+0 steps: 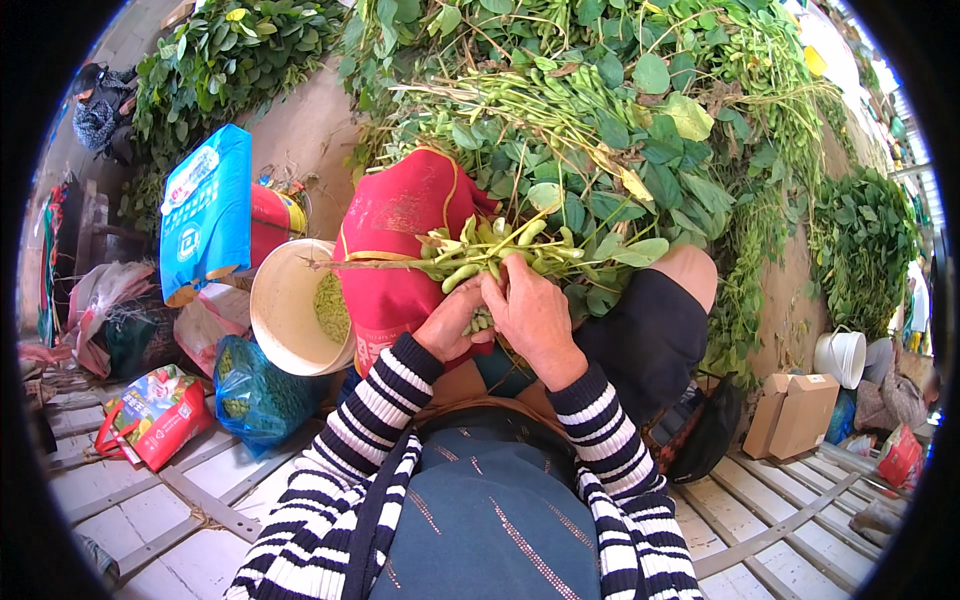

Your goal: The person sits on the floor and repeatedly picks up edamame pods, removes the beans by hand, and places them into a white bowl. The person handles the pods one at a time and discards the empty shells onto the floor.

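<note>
A cut soybean stalk point(375, 263) with green pods lies across my lap, over a red cloth point(397, 202) on my left knee. My left hand point(451, 324) is cupped below the stalk around several pale green soybeans point(478, 321). Its fingertips meet those of my right hand point(534, 311) at the pods. Thumb and forefinger of my right hand pinch a green soybean pod point(495, 268) on the stalk. The inner fingers of both hands are partly hidden. Left of the red cloth, a cream plastic bucket point(281, 300) holds shelled green soybeans point(331, 307).
A large heap of soybean plants point(660, 150) spreads ahead. At left stand a blue packet point(206, 214), a blue plastic bag point(262, 394) and a red shopping bag point(161, 412). Right are a black bag point(709, 431), a cardboard box point(795, 416) and a white bucket point(841, 358). Other people sit at both edges.
</note>
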`<action>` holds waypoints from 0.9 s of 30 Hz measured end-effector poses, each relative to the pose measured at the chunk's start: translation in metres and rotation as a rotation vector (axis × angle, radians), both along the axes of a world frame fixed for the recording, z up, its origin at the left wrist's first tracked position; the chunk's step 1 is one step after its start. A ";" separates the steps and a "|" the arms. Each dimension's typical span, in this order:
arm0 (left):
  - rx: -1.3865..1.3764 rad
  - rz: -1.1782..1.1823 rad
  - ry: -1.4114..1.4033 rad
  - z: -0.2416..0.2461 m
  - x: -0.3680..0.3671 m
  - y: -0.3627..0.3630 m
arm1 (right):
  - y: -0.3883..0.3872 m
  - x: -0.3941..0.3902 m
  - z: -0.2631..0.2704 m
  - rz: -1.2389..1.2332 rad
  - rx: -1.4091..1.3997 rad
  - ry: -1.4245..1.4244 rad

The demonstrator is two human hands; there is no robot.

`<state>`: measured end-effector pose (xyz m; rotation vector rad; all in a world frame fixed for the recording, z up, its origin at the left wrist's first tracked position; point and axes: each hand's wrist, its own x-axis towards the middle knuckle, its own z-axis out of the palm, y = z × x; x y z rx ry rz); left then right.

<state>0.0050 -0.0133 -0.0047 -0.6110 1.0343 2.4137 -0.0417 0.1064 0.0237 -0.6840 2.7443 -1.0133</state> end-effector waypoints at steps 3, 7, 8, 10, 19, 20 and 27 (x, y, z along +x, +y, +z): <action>-0.055 -0.013 -0.099 0.003 -0.002 0.001 | -0.001 -0.002 -0.004 0.010 -0.025 0.003; 0.058 -0.112 -0.018 -0.012 0.005 -0.007 | 0.006 -0.006 -0.013 -0.043 -0.082 -0.050; 0.103 -0.218 0.009 -0.012 0.008 -0.013 | 0.009 -0.007 -0.014 -0.046 -0.106 -0.068; 0.238 -0.389 0.040 -0.003 0.011 -0.017 | 0.013 -0.008 -0.016 -0.050 -0.167 -0.086; 0.131 0.184 -0.010 0.002 0.006 0.001 | 0.022 -0.002 -0.005 0.040 -0.082 0.002; 0.186 0.168 0.002 -0.007 0.008 -0.001 | 0.022 0.001 -0.002 0.072 -0.057 0.045; 0.254 0.128 0.015 -0.010 0.005 0.007 | 0.028 0.011 -0.001 0.051 -0.056 -0.152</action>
